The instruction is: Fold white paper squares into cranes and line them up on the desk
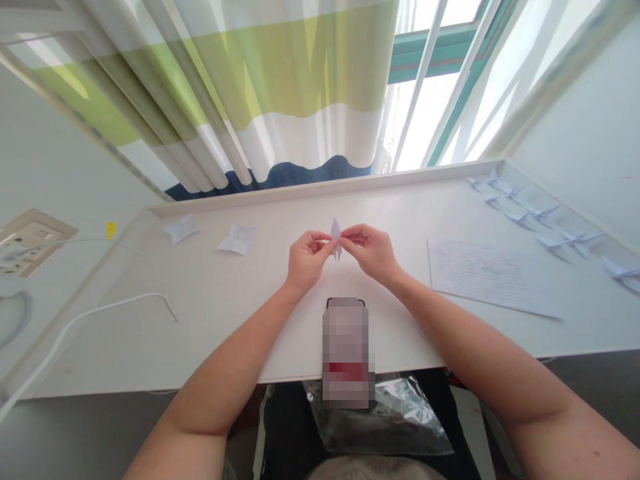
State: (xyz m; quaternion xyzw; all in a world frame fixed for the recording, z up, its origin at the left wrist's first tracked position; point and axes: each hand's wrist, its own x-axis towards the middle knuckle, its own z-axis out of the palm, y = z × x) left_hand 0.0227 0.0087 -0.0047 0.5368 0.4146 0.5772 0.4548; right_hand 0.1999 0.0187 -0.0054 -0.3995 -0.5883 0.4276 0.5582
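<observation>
Between my two hands, over the middle of the white desk (210, 347), is a small piece of folded white paper (336, 229) with a pointed top and narrow points below. My left hand (309, 255) pinches its left side between thumb and fingers. From the right, my right hand (369, 248) pinches the same paper, thumb and fingertips close to those of the left. A phone (347, 347) with a blurred screen lies below my hands at the desk's front edge.
Several folded paper pieces (545, 213) line the right edge. Written paper sheets (490, 273) lie nearer. Two creased papers, one at far left (181, 229) and another beside it (237, 240), rest on the left. A white cable (100, 308) crosses the left side. Clear plastic (390, 427) covers my lap.
</observation>
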